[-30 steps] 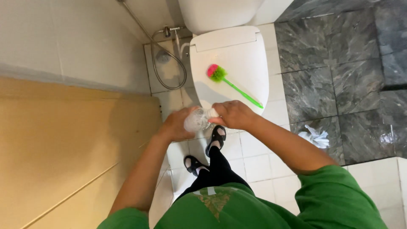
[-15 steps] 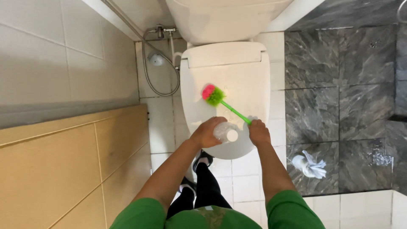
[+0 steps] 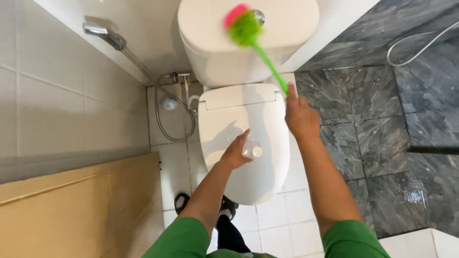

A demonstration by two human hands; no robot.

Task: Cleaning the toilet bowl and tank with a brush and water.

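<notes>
My right hand (image 3: pixel 300 117) grips the green handle of a toilet brush (image 3: pixel 248 33) and holds it up, its green and pink head blurred in front of the white cistern (image 3: pixel 215 43). My left hand (image 3: pixel 237 152) holds a small clear plastic bottle (image 3: pixel 252 149) over the shut white toilet lid (image 3: pixel 248 143). Both arms wear green sleeves.
A chrome spray hose (image 3: pixel 162 110) hangs on the pale tiled wall to the left of the toilet. Dark grey marble floor (image 3: pixel 382 124) lies to the right, with another hose (image 3: pixel 420 43) at the top right. A tan wooden panel (image 3: pixel 71 210) stands at the lower left.
My right hand has taken the brush off the toilet lid and raised it toward the cistern. My left hand keeps the bottle, now alone. The view has tilted up.
</notes>
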